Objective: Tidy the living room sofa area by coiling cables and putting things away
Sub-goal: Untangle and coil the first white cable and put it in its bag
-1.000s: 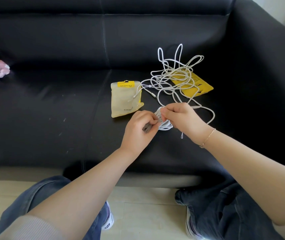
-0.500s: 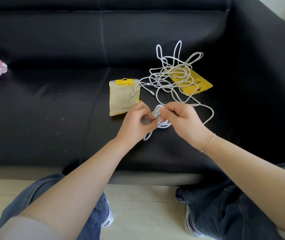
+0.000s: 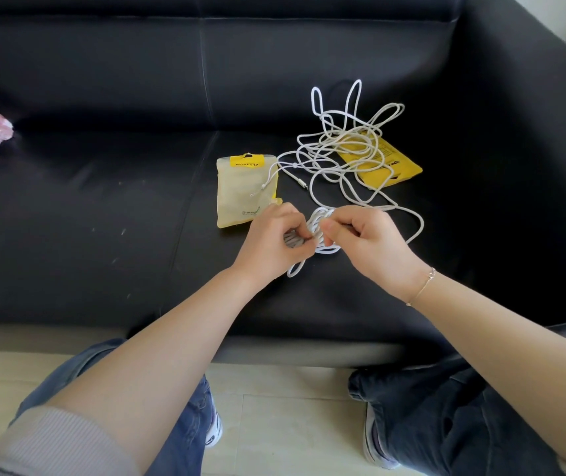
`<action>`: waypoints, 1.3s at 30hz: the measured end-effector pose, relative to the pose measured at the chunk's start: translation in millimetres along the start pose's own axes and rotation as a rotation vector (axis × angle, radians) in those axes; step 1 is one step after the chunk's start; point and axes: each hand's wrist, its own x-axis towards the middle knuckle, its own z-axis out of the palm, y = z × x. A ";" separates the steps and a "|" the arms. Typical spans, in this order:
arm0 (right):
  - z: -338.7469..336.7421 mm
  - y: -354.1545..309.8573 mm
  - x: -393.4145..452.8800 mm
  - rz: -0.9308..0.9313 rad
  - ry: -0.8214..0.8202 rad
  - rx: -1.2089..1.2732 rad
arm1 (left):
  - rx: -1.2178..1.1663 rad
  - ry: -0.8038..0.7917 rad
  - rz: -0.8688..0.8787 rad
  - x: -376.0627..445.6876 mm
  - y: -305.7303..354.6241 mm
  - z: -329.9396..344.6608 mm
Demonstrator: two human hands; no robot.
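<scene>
Head view: pouch (image 3: pixel 244 192) label reads "waitu".

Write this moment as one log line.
stage: coiling | left hand: pinches white cable coil | right hand: pinches coil | rest: tangled

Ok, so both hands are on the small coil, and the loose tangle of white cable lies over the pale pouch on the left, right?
Not quite. The head view shows the loose tangle piled over the bright yellow pouch on the right; only one thin strand crosses the pale pouch. The left hand and right hand do hold the small coil.
</scene>
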 end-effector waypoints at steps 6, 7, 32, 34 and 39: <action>-12.9 2.2 19.7 0.136 0.047 -0.018 | 0.041 -0.024 -0.097 -0.4 11.8 -13.1; -15.1 2.9 22.0 0.141 0.046 -0.043 | 0.060 -0.035 -0.116 -1.9 14.4 -14.2; -24.2 37.1 74.1 0.362 -0.334 0.195 | -0.175 -0.175 -0.142 -18.0 21.1 -40.7; -23.8 44.6 72.5 0.395 -0.372 0.287 | -0.312 -0.159 -0.241 -19.4 28.2 -44.5; -20.1 46.1 63.5 0.475 -0.432 0.534 | -0.766 -0.113 -0.414 -10.8 35.8 -46.5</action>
